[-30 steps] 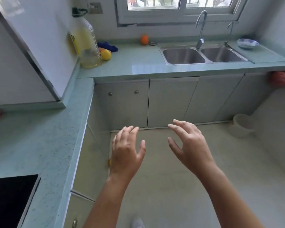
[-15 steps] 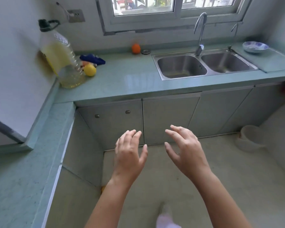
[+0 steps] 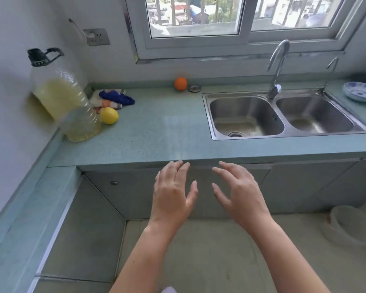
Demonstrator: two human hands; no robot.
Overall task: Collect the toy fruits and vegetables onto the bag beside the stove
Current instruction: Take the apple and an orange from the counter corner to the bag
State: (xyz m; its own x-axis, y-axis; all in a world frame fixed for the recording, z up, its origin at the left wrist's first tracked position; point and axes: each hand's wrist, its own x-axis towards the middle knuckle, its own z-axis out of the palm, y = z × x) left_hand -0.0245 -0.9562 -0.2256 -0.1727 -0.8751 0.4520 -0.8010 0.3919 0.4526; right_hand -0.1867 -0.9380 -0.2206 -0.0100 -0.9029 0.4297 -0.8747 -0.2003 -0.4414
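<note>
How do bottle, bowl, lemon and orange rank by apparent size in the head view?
bottle
bowl
lemon, orange: lemon looks slightly larger but lies nearer the camera, so unranked.

Daylit window (image 3: pixel 241 17) above pale green counter (image 3: pixel 156 134), steel double sink (image 3: pixel 283 115), grey cabinets (image 3: pixel 304 182).

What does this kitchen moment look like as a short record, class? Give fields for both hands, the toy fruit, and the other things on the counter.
left hand: open, empty, held out before the counter
right hand: open, empty, beside the left
orange: on the counter at the back wall, beside a small metal disc
lemon: on the counter, beside the oil bottle, in front of a cloth
sink: two basins, right of the fruit
bowl: right of the sink
progress: neither fruit picked up yet
</note>
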